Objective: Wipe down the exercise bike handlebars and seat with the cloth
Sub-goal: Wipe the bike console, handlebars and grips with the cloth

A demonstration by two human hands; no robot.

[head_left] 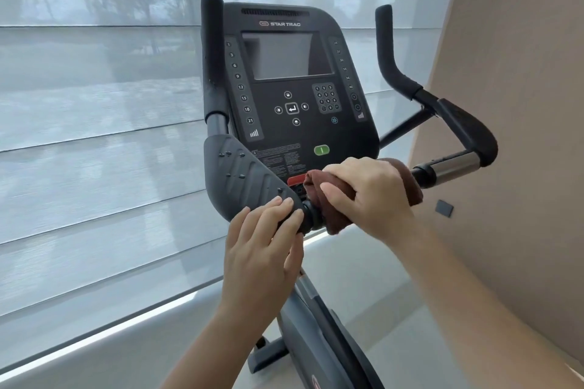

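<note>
Currently right hand (369, 196) clamped around brown cloth (328, 202) wrapped on the handlebar (452, 167), whose bar runs crosswise, rising slightly rightward; left hand (265, 246) lies flat-fingered on the grey armrest pad (234, 174), thumb seemingly underneath; console (284, 73) reads "STAR TRAC".

**Tight at the middle, free along the right bar**

The console (294, 88) is standing just behind the bar (455, 167), closing off the far side. The left pad (243, 180) is blocking the bar's left end, with the left hand (262, 249) resting on it. The right hand (369, 196) and cloth (319, 196) are filling the middle. Rightward, the bar is running bare to the right pad (471, 133), near the wall (521, 73). Below, the post (311, 309) is splitting open air.
</note>
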